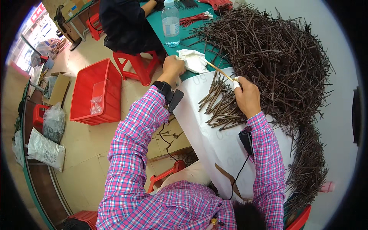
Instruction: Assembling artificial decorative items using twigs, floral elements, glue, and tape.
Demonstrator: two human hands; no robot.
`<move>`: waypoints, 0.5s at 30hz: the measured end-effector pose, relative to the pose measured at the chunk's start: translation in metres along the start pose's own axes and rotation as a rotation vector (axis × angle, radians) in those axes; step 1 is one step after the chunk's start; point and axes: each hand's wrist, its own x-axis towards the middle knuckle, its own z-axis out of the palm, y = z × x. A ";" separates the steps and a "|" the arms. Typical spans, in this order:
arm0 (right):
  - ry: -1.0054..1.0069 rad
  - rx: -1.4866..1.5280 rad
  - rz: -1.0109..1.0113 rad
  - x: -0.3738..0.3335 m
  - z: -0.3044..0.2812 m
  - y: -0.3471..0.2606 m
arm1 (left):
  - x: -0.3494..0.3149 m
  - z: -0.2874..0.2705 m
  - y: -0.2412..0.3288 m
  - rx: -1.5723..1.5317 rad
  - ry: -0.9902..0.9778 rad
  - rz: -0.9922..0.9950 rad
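Note:
My left hand (173, 66) is closed on a crumpled white cloth (194, 60) at the table's edge. My right hand (246, 96), one fingertip wrapped in white tape, holds a thin pale stick (218, 70) whose far end reaches into the cloth. Just left of my right hand, a small batch of dark brown sticks (220, 107) lies on a white sheet (207, 142). A huge heap of the same dark sticks (268, 50) fills the table behind and to the right of it.
A clear plastic water bottle (171, 23) stands on the green table (159, 23). Another person in dark clothes (124, 23) sits on a red stool (136, 63). A red crate (94, 92), a cardboard box (59, 88) and bags (46, 151) are on the floor at left. Red-tipped sticks (195, 18) lie beyond the bottle.

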 end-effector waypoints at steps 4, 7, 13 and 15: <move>0.005 0.000 -0.011 -0.002 0.000 0.002 | -0.009 -0.002 0.007 -0.264 -0.006 -0.057; 0.000 -0.003 -0.007 -0.003 -0.001 -0.001 | -0.012 0.000 0.003 -0.578 0.008 -0.113; -0.079 0.180 0.131 -0.006 -0.015 -0.008 | -0.020 -0.016 -0.004 -0.792 -0.040 -0.057; -0.054 0.291 0.128 -0.009 -0.018 -0.005 | -0.015 -0.025 -0.013 -0.818 -0.095 -0.047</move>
